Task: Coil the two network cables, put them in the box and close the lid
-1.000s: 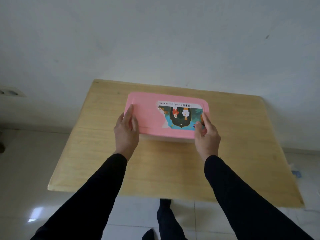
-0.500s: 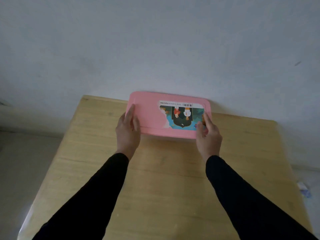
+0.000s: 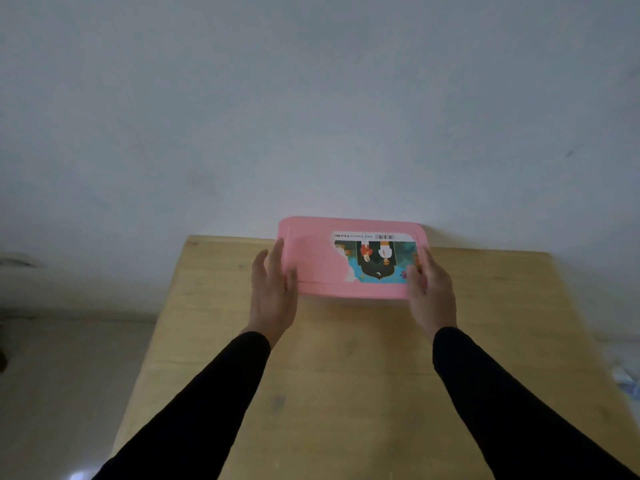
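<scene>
A box with a pink lid (image 3: 311, 261) sits near the far edge of the wooden table (image 3: 346, 358), close to the wall. The lid lies flat over the box and carries a torn colourful sticker on its right half. My left hand (image 3: 273, 292) grips the lid's left end, fingers on the side and thumb on top. My right hand (image 3: 429, 292) grips its right end the same way. No network cables are in view; the lid hides the box's inside.
A pale wall (image 3: 311, 116) rises right behind the table. Light floor (image 3: 69, 375) lies to the left, and a small bluish scrap (image 3: 628, 384) lies on the floor at the right. Bare tabletop stretches between my arms and the box.
The box has slid away from me toward the wall with both hands on it. The view has tilted up and moved closer, so less floor shows.
</scene>
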The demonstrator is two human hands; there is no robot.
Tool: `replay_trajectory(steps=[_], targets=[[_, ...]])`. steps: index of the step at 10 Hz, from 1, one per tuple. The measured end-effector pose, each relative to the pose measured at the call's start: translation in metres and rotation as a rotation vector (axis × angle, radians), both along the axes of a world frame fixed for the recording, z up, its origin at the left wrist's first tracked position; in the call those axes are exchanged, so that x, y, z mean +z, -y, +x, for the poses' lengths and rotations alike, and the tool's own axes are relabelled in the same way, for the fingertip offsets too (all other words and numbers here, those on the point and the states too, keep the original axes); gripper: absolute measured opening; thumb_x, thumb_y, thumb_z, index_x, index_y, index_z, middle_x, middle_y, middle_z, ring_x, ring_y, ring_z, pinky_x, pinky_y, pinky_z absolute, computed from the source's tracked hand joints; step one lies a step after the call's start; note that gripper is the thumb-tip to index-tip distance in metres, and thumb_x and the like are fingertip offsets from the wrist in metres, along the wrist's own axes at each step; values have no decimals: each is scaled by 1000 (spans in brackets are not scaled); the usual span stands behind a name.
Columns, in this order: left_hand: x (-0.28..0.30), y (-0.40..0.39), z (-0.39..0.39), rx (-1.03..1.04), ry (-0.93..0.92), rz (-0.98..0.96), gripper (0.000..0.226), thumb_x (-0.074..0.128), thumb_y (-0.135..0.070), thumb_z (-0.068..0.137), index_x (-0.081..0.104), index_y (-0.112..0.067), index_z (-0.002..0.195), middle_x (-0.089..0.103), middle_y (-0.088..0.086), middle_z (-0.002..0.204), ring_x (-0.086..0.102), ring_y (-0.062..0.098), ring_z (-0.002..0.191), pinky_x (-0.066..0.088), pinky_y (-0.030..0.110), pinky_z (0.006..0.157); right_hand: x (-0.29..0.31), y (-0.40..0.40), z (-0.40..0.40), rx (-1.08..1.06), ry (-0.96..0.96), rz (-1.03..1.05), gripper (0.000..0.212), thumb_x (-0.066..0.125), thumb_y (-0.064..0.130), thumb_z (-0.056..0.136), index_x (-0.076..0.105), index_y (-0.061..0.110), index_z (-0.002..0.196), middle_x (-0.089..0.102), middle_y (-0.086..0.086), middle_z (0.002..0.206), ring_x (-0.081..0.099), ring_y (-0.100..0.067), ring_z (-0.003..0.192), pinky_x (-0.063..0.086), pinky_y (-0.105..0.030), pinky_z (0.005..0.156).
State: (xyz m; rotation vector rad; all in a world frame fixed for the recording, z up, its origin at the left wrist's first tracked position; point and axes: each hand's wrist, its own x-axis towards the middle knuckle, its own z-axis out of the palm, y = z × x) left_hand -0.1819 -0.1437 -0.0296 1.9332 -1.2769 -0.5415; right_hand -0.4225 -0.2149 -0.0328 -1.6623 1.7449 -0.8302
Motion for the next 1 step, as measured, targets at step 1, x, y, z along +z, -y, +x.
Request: replay_trajectory(steps=[1], targets=[[13,-34,-12,119,-15,-94,47,40,-27,96,32,-16,141,24,16,146,28,28,133,28,33,107,14,-32,-8,-161,15,-87,67,32,47,83,32,14,141,42,-21,136,33,-32,130,30,-40,107]])
